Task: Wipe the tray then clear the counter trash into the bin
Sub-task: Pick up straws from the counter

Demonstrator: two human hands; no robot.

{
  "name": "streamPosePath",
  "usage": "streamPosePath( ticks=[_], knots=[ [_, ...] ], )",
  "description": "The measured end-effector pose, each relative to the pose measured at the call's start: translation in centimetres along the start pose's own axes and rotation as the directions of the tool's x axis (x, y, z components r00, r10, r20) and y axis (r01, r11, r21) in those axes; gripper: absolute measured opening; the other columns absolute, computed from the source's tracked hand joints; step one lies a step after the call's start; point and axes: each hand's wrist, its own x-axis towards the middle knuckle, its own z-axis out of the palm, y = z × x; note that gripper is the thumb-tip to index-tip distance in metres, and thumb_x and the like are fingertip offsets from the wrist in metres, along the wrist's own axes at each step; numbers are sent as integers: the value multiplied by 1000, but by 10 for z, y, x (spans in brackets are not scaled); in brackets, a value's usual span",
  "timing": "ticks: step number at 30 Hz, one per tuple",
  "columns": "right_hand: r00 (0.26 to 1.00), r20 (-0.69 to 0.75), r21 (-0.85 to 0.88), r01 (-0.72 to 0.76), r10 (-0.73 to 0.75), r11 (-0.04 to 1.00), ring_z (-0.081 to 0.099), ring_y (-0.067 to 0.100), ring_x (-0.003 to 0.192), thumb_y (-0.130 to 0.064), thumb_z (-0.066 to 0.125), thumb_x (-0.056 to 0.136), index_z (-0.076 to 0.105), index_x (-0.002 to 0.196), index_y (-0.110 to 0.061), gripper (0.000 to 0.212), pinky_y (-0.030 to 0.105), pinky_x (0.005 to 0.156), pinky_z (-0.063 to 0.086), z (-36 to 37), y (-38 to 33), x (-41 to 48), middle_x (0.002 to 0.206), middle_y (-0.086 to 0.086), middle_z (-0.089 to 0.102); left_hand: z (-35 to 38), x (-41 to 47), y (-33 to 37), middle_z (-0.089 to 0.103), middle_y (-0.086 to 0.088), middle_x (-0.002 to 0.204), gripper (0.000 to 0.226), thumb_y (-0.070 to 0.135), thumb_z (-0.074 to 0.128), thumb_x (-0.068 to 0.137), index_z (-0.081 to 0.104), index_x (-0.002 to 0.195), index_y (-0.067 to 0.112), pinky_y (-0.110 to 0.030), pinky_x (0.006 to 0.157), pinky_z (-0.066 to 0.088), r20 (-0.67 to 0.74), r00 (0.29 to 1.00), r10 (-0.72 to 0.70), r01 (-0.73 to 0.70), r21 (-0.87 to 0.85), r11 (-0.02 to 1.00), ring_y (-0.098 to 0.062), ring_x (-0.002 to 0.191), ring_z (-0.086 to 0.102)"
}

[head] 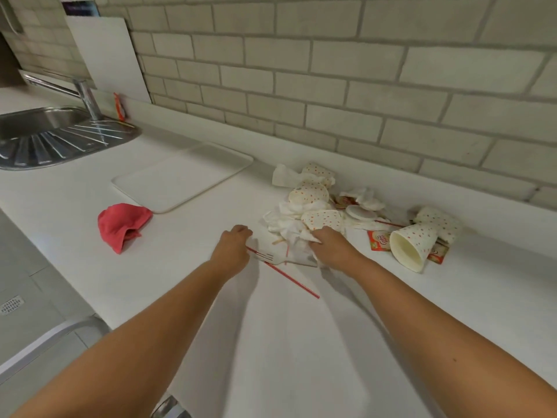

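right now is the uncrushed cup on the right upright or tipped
Tipped: the cup lies on its side on the counter, open mouth toward the camera.

Legible marks, one entry. The red-and-white sachet [380, 239], right of centre in the frame and just left of the tipped paper cup [414, 245], bears a script logo beginning "Coffee"; I cannot read the rest. The orange packet [119, 106] beside the tap [87, 98], upper left, carries print too small to read. The poster [80, 6] at top left is blurred.
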Motion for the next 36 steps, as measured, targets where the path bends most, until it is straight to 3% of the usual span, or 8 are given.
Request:
streamPosePath(
  ticks=[6, 12, 20, 22, 26, 28, 31, 36],
  knots=[
    [992, 95, -127, 93, -81, 988, 45, 15, 92, -9, 51, 93, 56, 116, 2, 26, 11, 65, 29, 19, 8, 4, 117, 9, 40, -5, 8, -3, 54, -10, 108, 21, 12, 51, 91, 63, 106, 4, -29, 88, 42, 169, 985, 35, -54, 107, 993, -28, 106, 54],
    [985, 170, -320, 80, -26, 944, 51, 28, 112, -24, 52, 94, 53, 118, 0, 33, 24, 76, 31, 26, 6, 8, 124, 15, 51, -21, -10, -5, 52, -9, 103, 24, 16, 44, 93, 60, 105, 1, -27, 80, 39, 442, 897, 24, -122, 194, 974, -22, 92, 51],
    [971, 230, -191, 118, -73, 975, 54, 24, 93, -31, 40, 98, 41, 123, -5, 36, 32, 76, 41, -5, -7, 2, 107, 10, 55, -14, -34, -9, 34, 5, 73, 30, 5, 34, 96, 30, 71, 21, -18, 57, 27, 289, 953, 89, -128, 119, 985, -15, 72, 39],
    [981, 186, -177, 95, -62, 980, 46, 13, 75, -26, 40, 98, 42, 97, -13, 13, 28, 67, 37, -19, 2, 5, 87, 1, 49, -13, -36, -8, 36, 5, 72, 27, 1, 33, 94, 32, 74, 19, -19, 55, 26, 189, 980, 70, -78, 34, 996, -13, 66, 36],
    [995, 91, -195, -27, 46, 980, 41, 19, 76, -24, 46, 95, 33, 75, -19, 24, 23, 53, 25, -28, 22, 8, 73, -5, 38, -5, -40, 9, 49, -1, 87, 29, -1, 31, 92, 38, 114, 17, -23, 62, 34, 94, 991, 93, -77, -167, 983, -17, 75, 47],
    [992, 95, -249, -61, 87, 967, 50, 23, 91, -31, 53, 92, 46, 87, -23, 12, 21, 60, 32, -23, 31, 7, 87, -5, 51, 1, -43, 23, 56, -10, 102, 35, 6, 38, 95, 38, 129, 13, -24, 73, 37, 135, 976, 169, -140, -203, 969, -24, 90, 54],
    [987, 77, -279, -115, 142, 953, 54, 24, 114, -35, 66, 81, 44, 135, -21, 60, 25, 81, 42, -15, 42, 3, 127, 5, 56, 11, -43, 34, 53, -3, 104, 31, 20, 56, 90, 53, 119, 11, -16, 75, 33, 255, 934, 249, -208, -175, 962, -22, 101, 53],
    [991, 14, -300, -126, 136, 946, 54, 25, 115, -25, 70, 79, 45, 137, -18, 64, 28, 86, 45, -9, 41, 6, 129, 8, 55, 5, -44, 36, 40, 7, 79, 8, 20, 55, 89, 56, 85, 13, -13, 62, 31, 383, 894, 232, -215, -88, 973, -14, 82, 41]
  ],
)
